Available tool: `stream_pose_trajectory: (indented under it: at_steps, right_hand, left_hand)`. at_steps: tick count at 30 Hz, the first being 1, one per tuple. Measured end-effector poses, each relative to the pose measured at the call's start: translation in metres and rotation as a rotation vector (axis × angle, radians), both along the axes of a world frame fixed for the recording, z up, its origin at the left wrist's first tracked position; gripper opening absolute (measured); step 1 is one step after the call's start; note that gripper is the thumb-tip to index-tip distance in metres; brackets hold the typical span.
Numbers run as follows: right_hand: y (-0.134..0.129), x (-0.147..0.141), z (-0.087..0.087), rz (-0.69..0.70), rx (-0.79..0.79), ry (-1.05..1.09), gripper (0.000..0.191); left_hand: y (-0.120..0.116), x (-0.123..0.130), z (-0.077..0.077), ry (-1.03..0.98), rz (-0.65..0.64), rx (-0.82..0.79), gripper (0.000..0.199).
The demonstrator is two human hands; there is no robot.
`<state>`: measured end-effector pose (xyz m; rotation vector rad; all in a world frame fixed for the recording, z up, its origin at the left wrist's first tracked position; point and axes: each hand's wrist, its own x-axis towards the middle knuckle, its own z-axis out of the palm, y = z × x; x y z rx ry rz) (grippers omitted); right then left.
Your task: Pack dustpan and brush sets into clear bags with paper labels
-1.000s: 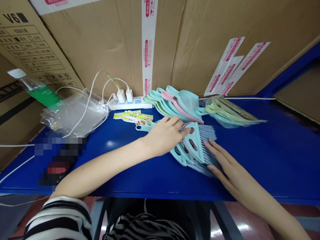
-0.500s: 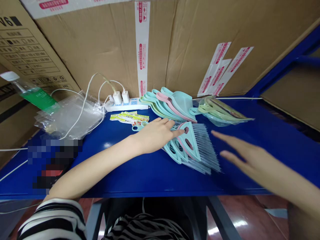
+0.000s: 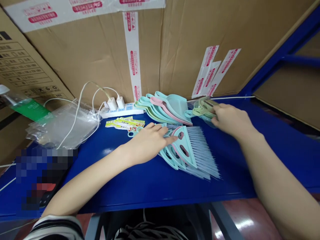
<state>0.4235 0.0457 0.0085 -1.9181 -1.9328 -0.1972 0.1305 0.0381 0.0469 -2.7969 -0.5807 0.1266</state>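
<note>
My left hand (image 3: 147, 144) is closed over the handles of a fanned stack of small hand brushes (image 3: 187, 146), mint green with one pink layer and grey-blue bristles pointing right. Its index finger reaches onto the top brush head. Behind them lies a nested stack of dustpans (image 3: 177, 104), mint, light green and pink. At the back right, my right hand (image 3: 231, 120) closes on a clear-bagged light green dustpan and brush set (image 3: 200, 111); its fingers and palm hide much of that package.
Small yellow-and-white packets (image 3: 125, 123) lie before a white power strip (image 3: 122, 112) with plugged chargers. Clear plastic bags (image 3: 67, 123), cables and a bottle of green liquid (image 3: 31, 110) are at left. Cardboard boxes (image 3: 100, 53) wall the back of the blue table (image 3: 120, 186).
My right hand has moved from the right of the bristles, fingers extended, back onto the bagged set and closed on it. My left hand stays on the brushes. The view has shifted slightly.
</note>
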Motion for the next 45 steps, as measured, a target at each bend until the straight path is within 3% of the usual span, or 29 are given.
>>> stream_pose_trajectory:
  at_steps: [6,9,12,18,22,25,27,31,34,39,42,45]
  right_hand:
    - [-0.004,-0.008,0.012,-0.068,-0.091,-0.150,0.022]
    - [-0.002,-0.006,0.012,-0.086,-0.059,-0.173,0.013]
    - [-0.002,-0.007,0.013,-0.073,0.023,-0.180,0.020]
    - [-0.012,-0.031,0.010,0.045,0.244,-0.197,0.014]
    - [-0.022,-0.061,0.005,0.236,0.406,-0.295,0.016]
    - [-0.032,-0.082,0.004,0.383,0.557,-0.384,0.022]
    - [-0.039,-0.096,0.002,0.446,0.581,-0.375,0.027]
    - [-0.049,-0.120,-0.007,0.546,0.573,-0.353,0.034]
    - [-0.051,-0.125,-0.010,0.615,0.562,-0.318,0.036]
    - [-0.039,-0.092,0.005,0.743,0.483,-0.076,0.025]
    - [-0.028,-0.069,0.011,0.704,0.497,-0.065,0.022]
    - [-0.025,-0.065,0.010,0.830,0.390,-0.032,0.015]
  left_hand:
    - [0.000,-0.002,-0.004,-0.055,-0.047,0.016,0.052]
    - [0.000,-0.001,-0.003,-0.061,-0.038,0.019,0.046]
    - [0.001,0.000,-0.003,-0.061,-0.038,0.007,0.044]
    - [0.002,0.001,-0.010,-0.118,-0.053,0.027,0.037]
    - [0.000,0.002,-0.009,-0.334,-0.060,0.235,0.028]
    - [-0.006,0.005,-0.005,-0.470,0.066,0.449,0.026]
    - [-0.012,0.008,-0.003,-0.428,0.201,0.470,0.028]
    - [-0.022,0.015,-0.005,-0.176,0.491,0.269,0.052]
    - [-0.024,0.014,-0.008,-0.062,0.545,0.150,0.060]
    - [-0.021,-0.022,-0.011,-0.174,0.490,0.113,0.059]
    - [-0.019,-0.055,-0.017,-0.262,0.421,0.126,0.058]
    - [-0.019,-0.082,-0.024,-0.347,0.336,0.168,0.057]
